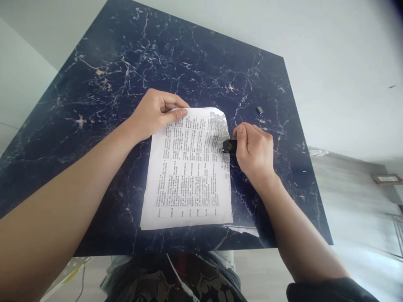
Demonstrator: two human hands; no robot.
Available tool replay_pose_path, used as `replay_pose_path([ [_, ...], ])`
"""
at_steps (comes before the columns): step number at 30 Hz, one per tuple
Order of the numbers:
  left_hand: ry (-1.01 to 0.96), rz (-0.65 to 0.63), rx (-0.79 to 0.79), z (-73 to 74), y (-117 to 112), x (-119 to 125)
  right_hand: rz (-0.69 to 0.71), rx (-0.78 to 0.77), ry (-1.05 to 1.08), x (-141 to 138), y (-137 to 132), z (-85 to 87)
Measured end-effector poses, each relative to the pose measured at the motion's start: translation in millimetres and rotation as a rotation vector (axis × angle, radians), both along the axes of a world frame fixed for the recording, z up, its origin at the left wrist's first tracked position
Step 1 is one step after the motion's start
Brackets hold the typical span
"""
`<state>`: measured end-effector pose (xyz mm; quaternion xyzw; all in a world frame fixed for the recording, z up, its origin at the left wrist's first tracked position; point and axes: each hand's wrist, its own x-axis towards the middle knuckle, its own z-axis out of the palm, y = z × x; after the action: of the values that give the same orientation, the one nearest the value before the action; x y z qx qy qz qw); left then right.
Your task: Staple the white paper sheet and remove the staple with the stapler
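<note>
A printed sheet of paper point(185, 184), possibly a stack, lies on the dark blue marbled table. My left hand point(157, 113) pinches its far edge, thumb on top. My right hand point(255, 147) is wrapped round a small black stapler point(231, 147), whose front end sits over the sheet's right edge. Most of the stapler is hidden in my fist. Rows of shiny metal staples point(218, 123) cover the paper's far right corner. Beyond my right hand, a small strip of staples point(259, 110) rests on the table.
The marbled table point(189, 54) has its far edge near a pale wall. A torn whitish scrap point(244, 230) lies by the near edge, below the sheet. On the floor at far right stands a brownish box-like object point(387, 179). Cables point(74, 274) run below the table at left.
</note>
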<state>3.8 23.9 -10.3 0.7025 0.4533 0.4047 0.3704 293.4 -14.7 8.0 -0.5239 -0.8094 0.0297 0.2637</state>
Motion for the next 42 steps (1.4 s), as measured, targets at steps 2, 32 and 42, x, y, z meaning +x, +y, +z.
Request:
replay_pose_path([
  [2,0.003,-0.001,-0.002,0.1,-0.3,-0.1,-0.007,0.002,-0.019,-1.0,-0.4,0.1],
  [32,0.007,0.039,-0.060,0.5,-0.5,1.6,-0.003,0.004,0.063,1.3,-2.0,-1.8],
  [42,-0.003,0.057,-0.060,-1.5,-0.8,1.2,0.016,-0.012,0.026,0.0,-2.6,-0.8],
])
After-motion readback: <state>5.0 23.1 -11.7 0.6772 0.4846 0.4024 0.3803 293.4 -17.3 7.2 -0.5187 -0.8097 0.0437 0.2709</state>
